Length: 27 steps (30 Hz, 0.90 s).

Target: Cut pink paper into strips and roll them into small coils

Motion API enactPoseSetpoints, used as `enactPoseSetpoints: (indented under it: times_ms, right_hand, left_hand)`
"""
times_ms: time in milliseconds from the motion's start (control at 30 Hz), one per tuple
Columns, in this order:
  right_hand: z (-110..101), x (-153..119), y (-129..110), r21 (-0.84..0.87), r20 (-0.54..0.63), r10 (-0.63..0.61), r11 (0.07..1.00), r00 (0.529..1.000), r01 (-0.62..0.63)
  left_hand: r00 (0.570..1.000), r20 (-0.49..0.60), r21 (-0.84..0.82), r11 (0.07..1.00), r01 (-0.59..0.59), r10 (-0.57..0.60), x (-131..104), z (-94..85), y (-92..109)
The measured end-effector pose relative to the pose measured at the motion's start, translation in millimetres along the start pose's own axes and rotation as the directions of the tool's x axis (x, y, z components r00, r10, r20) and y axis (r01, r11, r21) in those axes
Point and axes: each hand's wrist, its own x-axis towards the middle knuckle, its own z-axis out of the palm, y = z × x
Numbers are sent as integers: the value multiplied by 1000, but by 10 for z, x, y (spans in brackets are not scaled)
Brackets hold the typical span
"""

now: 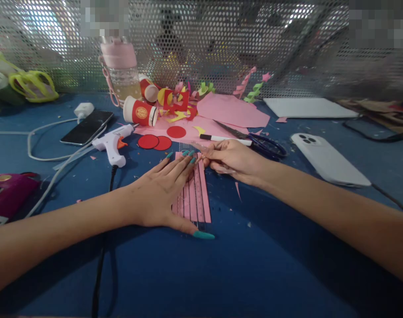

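Observation:
My left hand (pixel 161 190) lies flat with fingers stretched over a pink paper piece (pixel 201 203) marked with dark lengthwise lines. What looks like a clear ruler (pixel 197 183) lies along the paper, partly under the fingers. At the paper's upper right edge, my right hand (pixel 229 161) is closed in a pinch on something thin that I cannot make out. Just beyond the right hand are a white marker with a black cap (pixel 221 139) and dark-handled scissors (pixel 267 145). Red paper circles (pixel 148 141) lie beyond the left fingertips.
A white glue gun (pixel 111 143), a black phone (pixel 87 127) and a charger cable lie at left. Red paper cup (pixel 140 111), pink bottle (pixel 118 66) and pink paper sheets (pixel 231 110) stand or lie behind. A white phone (pixel 330 159) is at right. Perforated metal panel (pixel 201 44) closes the back.

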Motion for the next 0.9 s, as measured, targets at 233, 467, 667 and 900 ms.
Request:
enactPoseSetpoints:
  times_ms: [233,467,667,900]
  right_hand:
    - [-4,39,17,-9,4,25,1000,1000,-25]
    - [-7,40,-1,-5,-3,56,998,998,-56]
    - [16,17,-16,-24,-4,68,997,998,-68]
    - [26,3,-10,10,-35,117,993,993,-117]
  left_hand:
    - [1000,-1,-21,1000,10,-10,0,6,5]
    - [1000,8,-1,1000,16,-16,-2,5,10]
    - [1000,-6,-10,1000,9,-9,-7,11,4]
    - [1000,-5,5,1000,11,-11,-4,16,3]
